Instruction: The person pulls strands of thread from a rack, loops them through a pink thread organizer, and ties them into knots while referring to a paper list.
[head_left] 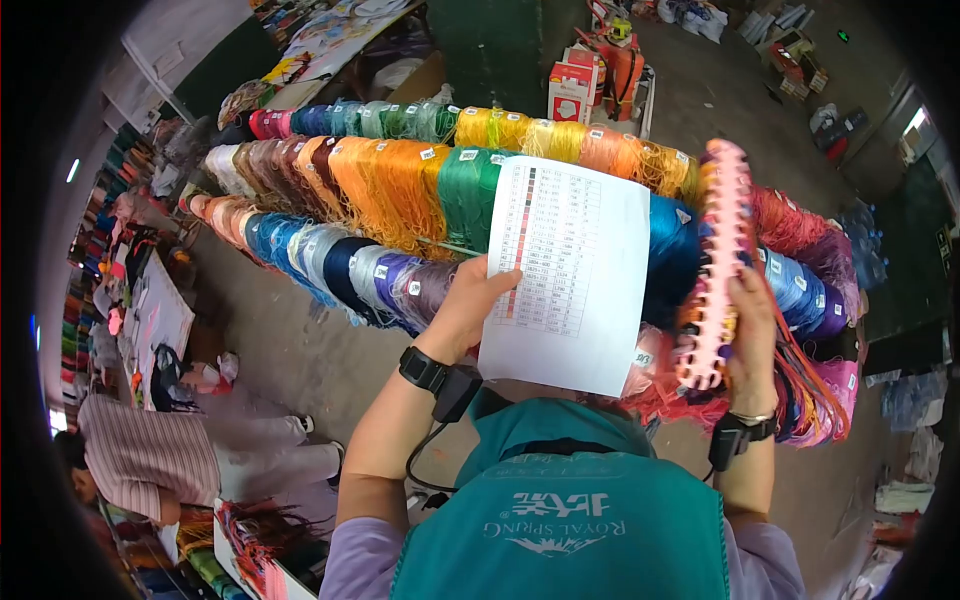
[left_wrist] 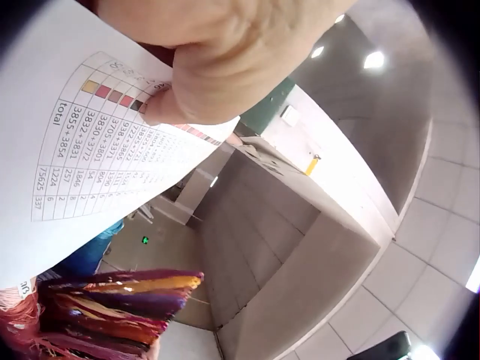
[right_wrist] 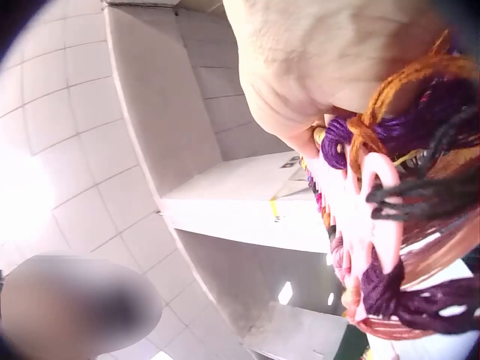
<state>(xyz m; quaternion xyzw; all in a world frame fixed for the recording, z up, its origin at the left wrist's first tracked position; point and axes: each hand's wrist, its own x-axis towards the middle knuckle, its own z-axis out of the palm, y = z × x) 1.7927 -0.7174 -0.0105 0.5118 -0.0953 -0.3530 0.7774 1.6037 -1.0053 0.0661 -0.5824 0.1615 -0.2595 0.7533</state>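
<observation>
My left hand pinches the left edge of a white printed sheet, the thumb lying on its front. A table of numbers and small colour squares shows on the paper, up close in the left wrist view too. In my right hand is a long pink notched thread holder, gripped along its side and standing nearly upright. Purple, orange and dark thread is looped through its notches in the right wrist view. Below the holder hang loose red and dark strands. Most of my right fingers are hidden behind it.
Rows of labelled thread hanks in many colours span the rack before me. At the lower left a person in a striped shirt bends over. Red and white boxes stand beyond the rack, and a cluttered table is at the upper left.
</observation>
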